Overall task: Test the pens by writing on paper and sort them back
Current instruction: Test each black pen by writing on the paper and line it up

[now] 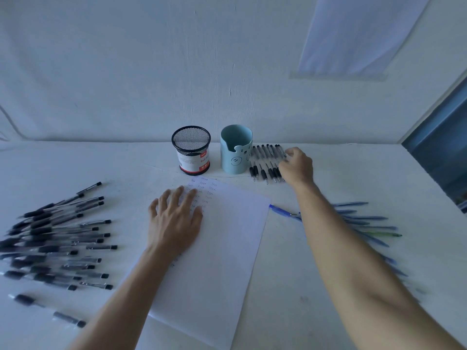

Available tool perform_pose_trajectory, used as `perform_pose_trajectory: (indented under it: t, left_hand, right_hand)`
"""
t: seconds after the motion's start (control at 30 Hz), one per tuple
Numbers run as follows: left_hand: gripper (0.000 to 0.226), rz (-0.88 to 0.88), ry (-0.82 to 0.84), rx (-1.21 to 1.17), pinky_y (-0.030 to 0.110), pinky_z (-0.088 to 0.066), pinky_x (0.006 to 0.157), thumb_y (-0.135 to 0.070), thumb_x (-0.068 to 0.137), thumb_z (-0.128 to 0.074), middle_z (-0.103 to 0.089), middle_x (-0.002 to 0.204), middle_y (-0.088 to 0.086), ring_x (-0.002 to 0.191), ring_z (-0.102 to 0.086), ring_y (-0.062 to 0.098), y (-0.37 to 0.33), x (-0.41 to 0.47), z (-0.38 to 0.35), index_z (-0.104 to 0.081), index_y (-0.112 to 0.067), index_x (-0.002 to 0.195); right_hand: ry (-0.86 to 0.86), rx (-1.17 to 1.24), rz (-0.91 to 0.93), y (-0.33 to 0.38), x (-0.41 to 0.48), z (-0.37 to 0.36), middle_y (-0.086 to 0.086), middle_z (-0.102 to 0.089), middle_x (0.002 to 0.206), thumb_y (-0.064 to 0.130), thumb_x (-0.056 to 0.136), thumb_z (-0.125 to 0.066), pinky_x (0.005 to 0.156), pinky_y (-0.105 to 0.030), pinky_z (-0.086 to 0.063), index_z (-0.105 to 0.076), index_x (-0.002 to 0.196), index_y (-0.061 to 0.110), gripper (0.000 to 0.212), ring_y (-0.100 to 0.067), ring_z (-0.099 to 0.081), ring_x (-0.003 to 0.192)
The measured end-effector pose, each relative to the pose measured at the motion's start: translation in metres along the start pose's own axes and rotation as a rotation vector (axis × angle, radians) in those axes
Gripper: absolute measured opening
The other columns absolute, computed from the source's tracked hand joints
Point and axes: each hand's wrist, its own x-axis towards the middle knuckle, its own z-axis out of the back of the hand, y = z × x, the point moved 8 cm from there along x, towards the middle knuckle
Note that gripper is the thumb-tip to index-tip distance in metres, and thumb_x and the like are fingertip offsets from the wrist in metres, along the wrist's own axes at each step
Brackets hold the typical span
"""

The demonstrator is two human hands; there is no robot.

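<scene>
My left hand [174, 221] lies flat on the paper [227, 248], fingers [180, 195] straight and spread over the written "Test" words near its far corner; my right hand [297, 166] reaches to the far side of the worktop [290, 286], its fingers curled at the right end of the row of black pens [265, 154] just beside the blue bear cup [233, 157]; whether they pinch a pen there I cannot tell. The black mesh holder [191, 147] stands just left of the cup; a large pile of black pens [58, 241] lies well to the left of the paper; the blue pens [364, 221] lie fanned out to its right, partly under my right forearm.
</scene>
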Motion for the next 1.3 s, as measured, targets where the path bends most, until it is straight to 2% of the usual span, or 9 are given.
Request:
perform_pose_trajectory:
  t: [0.23, 0.37, 0.53, 0.67, 0.73, 0.9, 1.03, 1.13, 1.3]
  left_hand:
    - [0.069, -0.003, 0.002, -0.023, 0.045, -0.016, 0.118, -0.060, 0.085, -0.018, -0.039, 0.154, -0.004, 0.144, -0.028, 0.025, 0.001, 0.000, 0.001, -0.043, -0.036, 0.145]
    - [0.052, 0.036, 0.004, -0.104, 0.040, -0.014, 0.119, -0.054, 0.095, -0.041, -0.038, 0.157, -0.007, 0.147, -0.026, 0.022, 0.006, 0.000, 0.002, -0.047, -0.036, 0.143]
    - [0.058, 0.141, -0.026, -0.397, 0.033, -0.024, 0.114, -0.040, 0.079, -0.046, -0.057, 0.142, -0.003, 0.138, -0.042, 0.020, 0.014, -0.003, 0.019, -0.062, -0.024, 0.132]
    - [0.036, 0.275, -0.031, -0.590, 0.031, -0.045, 0.087, -0.015, 0.089, -0.055, -0.068, 0.119, 0.002, 0.107, -0.060, 0.027, 0.028, -0.008, 0.037, -0.070, -0.025, 0.120]
    - [0.034, 0.277, -0.060, -0.652, 0.031, -0.049, 0.089, -0.011, 0.089, -0.055, -0.071, 0.115, 0.001, 0.103, -0.064, 0.023, 0.042, -0.008, 0.046, -0.072, -0.024, 0.115]
    - [0.034, 0.279, -0.304, -0.219, 0.046, -0.036, 0.099, -0.009, 0.088, -0.058, -0.062, 0.128, 0.007, 0.122, -0.046, 0.032, 0.086, -0.015, 0.076, -0.069, -0.019, 0.118]
    - [0.057, 0.465, -0.127, 0.003, 0.053, -0.017, 0.113, -0.019, 0.094, -0.047, -0.025, 0.161, 0.005, 0.148, -0.014, 0.031, 0.129, -0.016, 0.069, -0.035, -0.019, 0.149]
    - [0.048, 0.492, -0.062, 0.014, 0.053, -0.023, 0.112, -0.014, 0.095, -0.042, -0.038, 0.154, 0.007, 0.142, -0.026, 0.032, 0.143, -0.016, 0.064, -0.042, -0.014, 0.143]
    - [0.038, 0.433, -0.190, 0.018, 0.050, -0.033, 0.103, -0.006, 0.093, -0.052, -0.056, 0.138, 0.010, 0.126, -0.041, 0.036, 0.141, -0.018, 0.068, -0.063, -0.014, 0.128]
  right_hand:
    - [-0.166, -0.114, 0.213, 0.039, -0.063, -0.002, -0.004, -0.066, 0.119, 0.013, 0.082, -0.056, 0.089, -0.040, -0.037, -0.065, 0.115, 0.017, 0.035, -0.033, -0.052, 0.114]
    - [-0.112, -0.051, 0.433, 0.061, -0.131, -0.036, -0.006, -0.069, 0.106, 0.017, 0.071, -0.052, 0.083, -0.039, -0.042, -0.071, 0.103, 0.016, 0.037, -0.033, -0.059, 0.104]
    - [0.180, -0.230, 0.521, 0.060, -0.191, -0.087, -0.008, -0.056, 0.135, 0.032, 0.081, -0.045, 0.107, -0.042, -0.033, -0.066, 0.124, 0.018, 0.049, -0.029, -0.047, 0.129]
    - [0.302, -0.401, 0.527, 0.049, -0.208, -0.102, -0.007, -0.027, 0.161, 0.052, 0.082, -0.009, 0.121, -0.046, -0.010, -0.039, 0.148, 0.022, 0.078, -0.028, -0.019, 0.149]
    - [0.311, -0.428, 0.534, 0.047, -0.209, -0.103, -0.005, -0.020, 0.164, 0.054, 0.079, -0.002, 0.123, -0.046, -0.006, -0.031, 0.151, 0.024, 0.083, -0.027, -0.013, 0.152]
    - [0.302, -0.458, 0.531, 0.049, -0.211, -0.102, -0.005, -0.019, 0.164, 0.053, 0.079, -0.002, 0.123, -0.045, -0.004, -0.029, 0.152, 0.024, 0.083, -0.026, -0.012, 0.152]
    - [0.270, -0.456, 0.532, 0.049, -0.211, -0.102, -0.006, -0.025, 0.162, 0.052, 0.081, -0.009, 0.122, -0.048, -0.009, -0.035, 0.149, 0.023, 0.078, -0.027, -0.018, 0.150]
    - [0.264, -0.449, 0.520, 0.050, -0.212, -0.101, -0.006, -0.028, 0.161, 0.050, 0.084, -0.014, 0.122, -0.048, -0.011, -0.038, 0.148, 0.023, 0.073, -0.027, -0.019, 0.150]
    - [0.232, -0.436, 0.517, 0.051, -0.212, -0.099, -0.009, -0.036, 0.158, 0.045, 0.086, -0.027, 0.120, -0.050, -0.016, -0.046, 0.143, 0.021, 0.065, -0.030, -0.027, 0.147]
